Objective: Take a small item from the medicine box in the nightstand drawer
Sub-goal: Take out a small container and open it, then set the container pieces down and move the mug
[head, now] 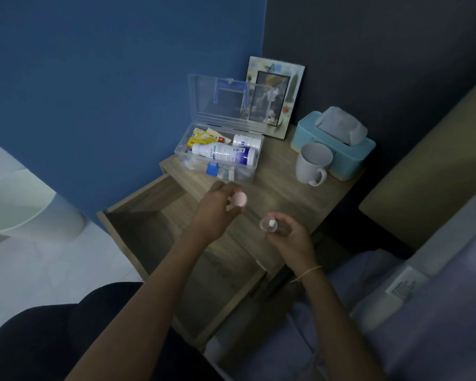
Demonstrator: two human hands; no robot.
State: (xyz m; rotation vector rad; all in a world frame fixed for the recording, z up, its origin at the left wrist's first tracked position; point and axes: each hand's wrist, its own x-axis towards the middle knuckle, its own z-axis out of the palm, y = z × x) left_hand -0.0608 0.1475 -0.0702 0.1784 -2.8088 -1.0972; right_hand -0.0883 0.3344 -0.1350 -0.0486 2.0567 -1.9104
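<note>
A clear plastic medicine box [252, 167] stands on the wooden nightstand [280, 193] with its lid up. Inside lie a white bottle with a blue label [226, 153], a smaller white bottle [246, 142], yellow packets and a blue-capped item. My left hand [217, 207] hovers just in front of the box and pinches a small pale pink cap [238, 199]. My right hand [289, 233] holds a small clear container [269, 224] with a white piece inside, its mouth facing me. The drawer [176, 243] below is pulled out and looks bare.
A white mug [312, 163], a teal tissue box [335, 144] and a picture frame [275, 97] stand on the nightstand behind and right of the box. A blue wall is on the left, a bed with bluish sheets on the right.
</note>
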